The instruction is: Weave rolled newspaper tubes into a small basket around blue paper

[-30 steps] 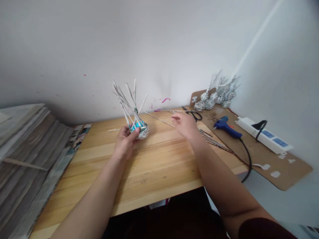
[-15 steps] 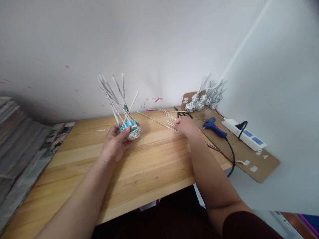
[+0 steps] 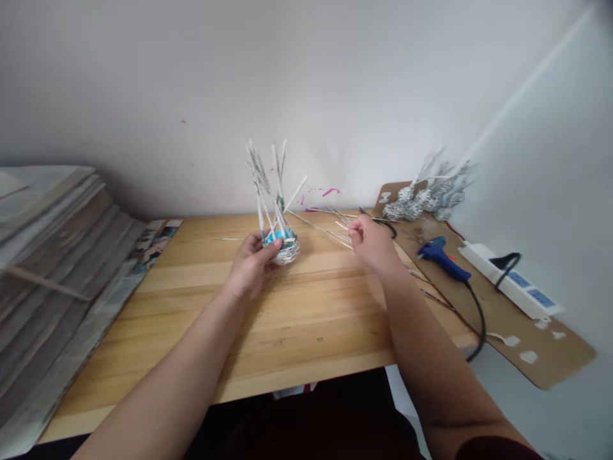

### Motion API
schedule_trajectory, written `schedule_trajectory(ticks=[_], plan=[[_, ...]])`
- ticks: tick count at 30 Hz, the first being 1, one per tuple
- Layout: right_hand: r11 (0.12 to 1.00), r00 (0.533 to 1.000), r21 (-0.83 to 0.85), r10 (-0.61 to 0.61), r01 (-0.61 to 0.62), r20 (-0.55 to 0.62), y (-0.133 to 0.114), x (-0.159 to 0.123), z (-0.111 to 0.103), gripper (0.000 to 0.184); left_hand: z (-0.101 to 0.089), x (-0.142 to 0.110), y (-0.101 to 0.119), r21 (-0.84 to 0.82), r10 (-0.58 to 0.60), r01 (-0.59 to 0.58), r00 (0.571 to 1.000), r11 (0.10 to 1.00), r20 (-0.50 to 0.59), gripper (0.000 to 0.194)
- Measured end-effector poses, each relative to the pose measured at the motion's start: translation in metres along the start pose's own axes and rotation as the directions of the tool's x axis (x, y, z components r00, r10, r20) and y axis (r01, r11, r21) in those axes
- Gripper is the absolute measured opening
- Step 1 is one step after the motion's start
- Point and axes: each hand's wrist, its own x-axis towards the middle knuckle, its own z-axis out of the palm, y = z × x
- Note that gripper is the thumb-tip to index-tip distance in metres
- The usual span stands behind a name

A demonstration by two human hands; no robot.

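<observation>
My left hand (image 3: 253,262) is closed around a small woven basket (image 3: 286,253) of rolled newspaper, with its thumb at the rim. Blue shows inside the basket, and several rolled paper stakes (image 3: 261,172) stand up from it, leaning in different directions. Over the back right of the table, my right hand (image 3: 373,243) has thumb and fingers pinched together at loose rolled paper sticks (image 3: 342,239). One stick appears to be in the pinch, though the fingers partly hide it. Black-handled scissors (image 3: 387,225) lie just behind this hand.
Woven paper pieces (image 3: 407,203) stand at the back right. A blue glue gun (image 3: 443,257) and a white power strip (image 3: 510,278) lie on brown cardboard (image 3: 502,319). Stacked newspapers (image 3: 52,281) rise at the left of the wooden table (image 3: 287,338), which meets a wall (image 3: 306,96).
The view has turned left, so everything appears farther right and more of the newspaper stack shows. My right hand has shifted slightly at the sticks; my left hand still holds the basket.
</observation>
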Motion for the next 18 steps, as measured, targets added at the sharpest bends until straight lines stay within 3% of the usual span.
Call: schedule_trajectory(ticks=[4, 8, 15, 18], plan=[[0.963, 0.987, 0.215, -0.156, 0.162, -0.043, -0.01, -0.005, 0.001, 0.018, 0.003, -0.001, 0.0, -0.03, -0.021, 0.022, 1.0, 0.999, 0.017, 0.063], [0.908, 0.974, 0.352, -0.22, 0.226, -0.056, -0.022, -0.013, 0.0, 0.021, 0.003, -0.001, -0.001, -0.021, -0.03, 0.03, 0.999, 0.999, 0.024, 0.063], [0.791, 0.902, 0.458, -0.428, 0.406, -0.061, -0.049, -0.032, -0.008, 0.015, 0.003, -0.002, -0.004, 0.014, 0.002, -0.003, 0.999, 1.0, 0.041, 0.065], [0.778, 0.882, 0.441, -0.467, 0.446, -0.069, -0.055, -0.036, -0.007, 0.013, 0.002, -0.002, -0.006, 0.038, 0.05, -0.051, 0.998, 0.998, 0.035, 0.067]])
